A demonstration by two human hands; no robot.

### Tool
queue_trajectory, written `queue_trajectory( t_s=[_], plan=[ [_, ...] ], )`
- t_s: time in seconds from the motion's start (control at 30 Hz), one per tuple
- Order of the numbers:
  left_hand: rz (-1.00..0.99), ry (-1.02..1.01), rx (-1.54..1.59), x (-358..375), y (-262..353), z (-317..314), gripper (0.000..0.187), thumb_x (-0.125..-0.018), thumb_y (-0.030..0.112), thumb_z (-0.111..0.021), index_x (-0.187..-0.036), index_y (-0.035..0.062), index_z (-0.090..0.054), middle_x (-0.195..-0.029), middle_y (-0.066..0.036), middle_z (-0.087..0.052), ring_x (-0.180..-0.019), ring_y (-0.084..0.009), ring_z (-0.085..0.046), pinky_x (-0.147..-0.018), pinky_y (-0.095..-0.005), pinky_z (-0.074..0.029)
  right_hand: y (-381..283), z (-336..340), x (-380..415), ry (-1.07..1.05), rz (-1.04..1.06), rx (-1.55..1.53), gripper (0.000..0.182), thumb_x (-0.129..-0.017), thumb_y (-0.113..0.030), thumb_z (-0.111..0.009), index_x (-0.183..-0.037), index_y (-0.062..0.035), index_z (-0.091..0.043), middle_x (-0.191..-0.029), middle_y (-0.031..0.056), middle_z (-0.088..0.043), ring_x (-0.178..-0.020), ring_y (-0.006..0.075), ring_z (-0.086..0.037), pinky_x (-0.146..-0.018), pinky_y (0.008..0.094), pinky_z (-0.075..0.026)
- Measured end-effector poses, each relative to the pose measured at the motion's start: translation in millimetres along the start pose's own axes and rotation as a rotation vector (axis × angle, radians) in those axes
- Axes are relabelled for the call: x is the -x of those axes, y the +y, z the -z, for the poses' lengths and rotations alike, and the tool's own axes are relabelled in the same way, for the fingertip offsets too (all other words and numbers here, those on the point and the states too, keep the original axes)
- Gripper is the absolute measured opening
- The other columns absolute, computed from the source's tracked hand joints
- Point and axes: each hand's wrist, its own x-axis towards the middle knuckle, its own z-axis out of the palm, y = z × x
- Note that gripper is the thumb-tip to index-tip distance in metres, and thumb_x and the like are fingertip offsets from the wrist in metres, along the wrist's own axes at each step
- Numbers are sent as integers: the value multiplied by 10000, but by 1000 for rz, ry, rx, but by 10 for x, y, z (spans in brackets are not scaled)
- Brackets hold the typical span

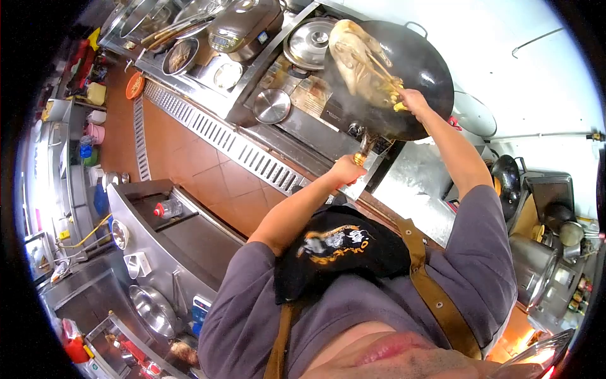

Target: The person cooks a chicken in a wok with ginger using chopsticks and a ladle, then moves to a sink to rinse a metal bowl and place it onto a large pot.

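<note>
A whole plucked chicken (356, 63), pale and wet-looking, lies tilted over the left side of a large dark wok (423, 60). Its thin shanks run toward yellow feet (400, 100), and my right hand (414, 103) is closed around the feet at the wok's near right side. My left hand (347, 171) grips the wok handle (362, 151), which sticks out toward me and has a gold-coloured band. Some steam hangs over the wok. The chicken's underside and the ends of its feet are partly hidden.
Left of the wok are a lidded steel pot (309, 43), a round metal lid (272, 105) and a rice cooker (245, 28). A bowl of food (180, 56) stands farther left. A floor drain grate (214, 129) runs below the stove. Another wok (505, 183) is at right.
</note>
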Motion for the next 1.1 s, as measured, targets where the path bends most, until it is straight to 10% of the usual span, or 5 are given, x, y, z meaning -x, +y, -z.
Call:
queue_trajectory(
  t_s=[0.23, 0.37, 1.1],
  plan=[
    [-194, 258, -470, 24, 67, 204, 265, -720, 199, -634, -820, -43, -595, -607, -177, -606, -528, -308, -609, -527, -397, -482, 175, -72, -122, 126, 49, -134, 386, -910, -449, -566, -685, -137, -541, -535, -63, -385, -461, 73, -335, -446, 257, -249],
    [-112, 308, -595, 116, 257, 406, 328, -698, 208, -593, -907, -38, -655, -902, -283, -650, -890, -427, -637, -804, -458, -497, 223, -58, -152, 156, 31, -223, 367, -919, -422, -568, -695, -132, -542, -562, -54, -407, -489, 73, -355, -464, 254, -270],
    [-79, 302, -654, 75, 225, 480, 297, -751, 179, -572, -945, -37, -634, -957, -287, -644, -955, -438, -613, -846, -478, -482, 199, -123, -213, 270, 74, -264, 424, -890, -414, -598, -726, -24, -626, -644, 22, -538, -599, 139, -474, -577, 309, -370]
  ],
)
